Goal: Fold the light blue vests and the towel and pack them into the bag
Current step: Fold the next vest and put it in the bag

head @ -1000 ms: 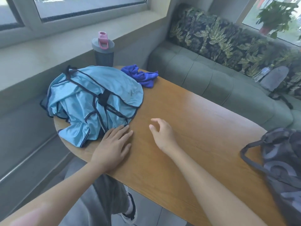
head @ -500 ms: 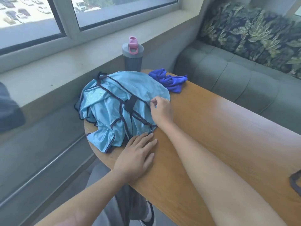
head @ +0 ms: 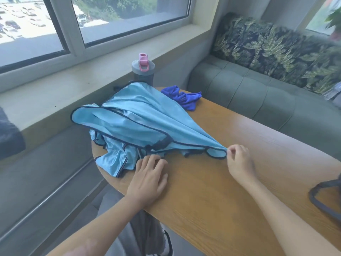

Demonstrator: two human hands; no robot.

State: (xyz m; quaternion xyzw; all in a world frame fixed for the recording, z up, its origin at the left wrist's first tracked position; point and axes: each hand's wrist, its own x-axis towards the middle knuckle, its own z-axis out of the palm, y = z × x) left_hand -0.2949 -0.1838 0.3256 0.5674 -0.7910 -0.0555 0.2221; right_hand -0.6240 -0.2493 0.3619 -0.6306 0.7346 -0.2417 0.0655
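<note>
pulling vest [head: 140, 117] out sideways now w/ r hand [head: 238, 159]

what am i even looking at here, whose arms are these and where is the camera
There is no machine here: the arms belong to a person, and the one camera is worn on their head, looking forward and down, so you see the scene as they do.

In front of them is a wooden table beside a window and a green sofa. On it lies a heap of light blue vests with dark trim. Behind the heap are a crumpled dark blue towel and a grey bottle with a pink cap. At the right edge, a dark bag strap just shows.

The right hand pinches an edge of the top vest and has it pulled out taut from the heap. The left hand lies flat on the table, fingertips against the heap's near edge, holding nothing.
</note>
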